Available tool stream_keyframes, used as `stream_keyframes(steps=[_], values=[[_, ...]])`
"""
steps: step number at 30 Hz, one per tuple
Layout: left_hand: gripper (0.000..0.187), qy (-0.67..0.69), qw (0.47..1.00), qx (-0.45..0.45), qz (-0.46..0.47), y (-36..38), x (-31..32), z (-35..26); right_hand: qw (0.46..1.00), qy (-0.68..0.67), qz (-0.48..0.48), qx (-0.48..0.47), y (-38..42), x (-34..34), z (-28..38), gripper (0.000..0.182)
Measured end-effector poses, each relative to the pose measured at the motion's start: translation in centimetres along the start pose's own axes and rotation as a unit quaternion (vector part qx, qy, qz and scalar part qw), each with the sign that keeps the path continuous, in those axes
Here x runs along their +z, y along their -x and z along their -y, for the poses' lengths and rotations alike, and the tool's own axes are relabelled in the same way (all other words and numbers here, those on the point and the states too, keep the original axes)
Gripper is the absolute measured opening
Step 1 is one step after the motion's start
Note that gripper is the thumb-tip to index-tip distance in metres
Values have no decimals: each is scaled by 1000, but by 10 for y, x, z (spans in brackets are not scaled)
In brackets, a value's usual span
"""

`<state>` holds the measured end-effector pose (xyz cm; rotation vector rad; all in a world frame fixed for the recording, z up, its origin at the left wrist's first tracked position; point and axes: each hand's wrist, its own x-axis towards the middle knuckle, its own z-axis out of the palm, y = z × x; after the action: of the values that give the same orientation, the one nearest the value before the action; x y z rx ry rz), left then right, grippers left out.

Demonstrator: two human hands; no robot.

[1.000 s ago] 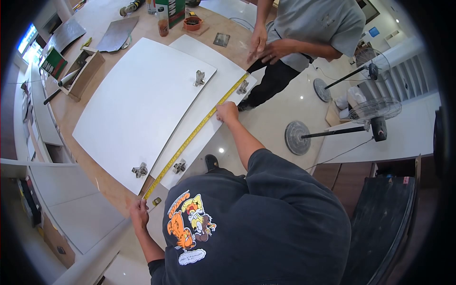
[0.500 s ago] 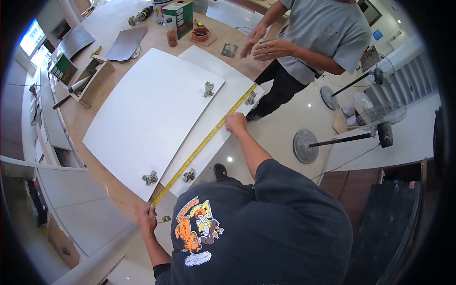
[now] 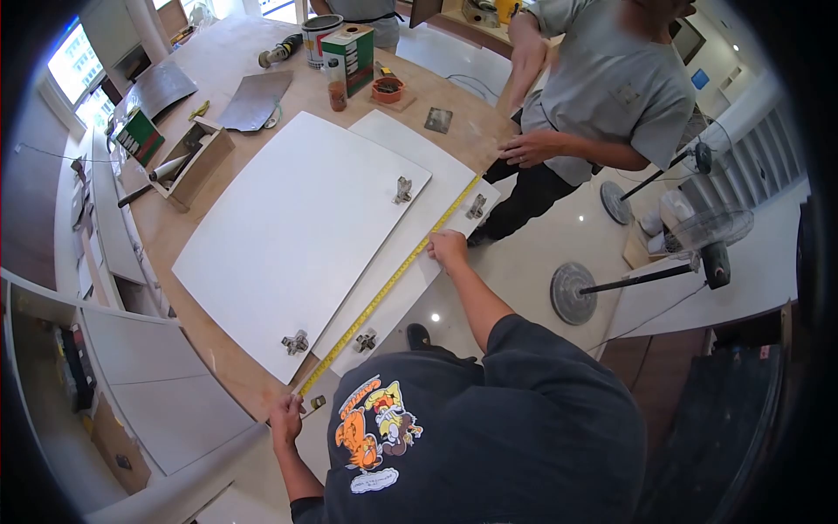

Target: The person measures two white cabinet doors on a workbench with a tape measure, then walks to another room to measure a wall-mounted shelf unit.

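Note:
A yellow tape measure [image 3: 379,297] stretches along the lower of two white cabinet doors, parallel to its long edge. My left hand [image 3: 286,417] is closed on the tape at the near corner, with a small metal piece just beside its fingers. Farther along, my right hand [image 3: 448,249] pinches the tape near the door's outer edge. The upper door [image 3: 297,236] overlaps the lower door [image 3: 410,144]. Metal hinges show on both, including one upper-door hinge [image 3: 402,189] and one lower-door hinge [image 3: 365,341].
The doors lie on a wooden worktable [image 3: 240,179]. At its far side are a paint can [image 3: 322,44], a green tin [image 3: 360,65] and an orange bowl [image 3: 388,89]. A wooden toolbox [image 3: 196,166] stands left. A co-worker [image 3: 602,96] stands across, and pedestal fans [image 3: 573,293] stand right.
The whole view has shifted, so the table sits slightly lower and farther right. The co-worker's hands have moved apart. Both my hands stay on the tape.

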<state>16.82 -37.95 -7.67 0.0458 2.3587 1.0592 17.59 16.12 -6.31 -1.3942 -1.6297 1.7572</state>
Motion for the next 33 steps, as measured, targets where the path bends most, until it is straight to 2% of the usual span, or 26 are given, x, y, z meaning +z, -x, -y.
stream_keyframes(steps=[3, 9, 12, 16, 17, 19, 20, 21, 23, 26, 29, 33], values=[[22, 30, 999, 12, 19, 10, -8, -10, 999, -33, 12, 4, 3, 6, 0, 16], [13, 90, 987, -16, 133, 32, -25, -14, 985, -160, 64, 9, 38, 23, 31, 17], [14, 113, 978, 41, 170, 41, -23, -5, 974, -201, 103, -23, 64, 31, 58, 16], [22, 190, 961, 96, 176, 46, -7, 3, 966, -193, 161, -54, 98, 44, 81, 13], [23, 191, 963, 117, 151, 47, -1, 1, 963, -193, 172, -68, 112, 49, 84, 13], [25, 158, 975, 117, 105, 56, 0, -21, 956, -187, 196, -109, 139, 59, 96, 13], [26, 172, 970, 158, 72, 56, 6, -24, 953, -180, 207, -130, 154, 63, 99, 13], [28, 145, 974, 159, 74, 57, 4, -30, 949, -171, 217, -149, 170, 66, 102, 12], [23, 154, 974, 161, 37, 71, 0, -63, 937, -160, 248, -185, 199, 72, 108, 12], [17, 64, 967, 248, -3, 60, 4, -51, 925, -151, 279, -209, 242, 79, 120, 14], [17, 74, 971, 220, 59, 75, 0, -75, 908, -150, 308, -242, 271, 81, 124, 15], [22, 63, 964, 226, 123, 75, 14, -68, 894, -130, 343, -258, 301, 73, 130, 16]])
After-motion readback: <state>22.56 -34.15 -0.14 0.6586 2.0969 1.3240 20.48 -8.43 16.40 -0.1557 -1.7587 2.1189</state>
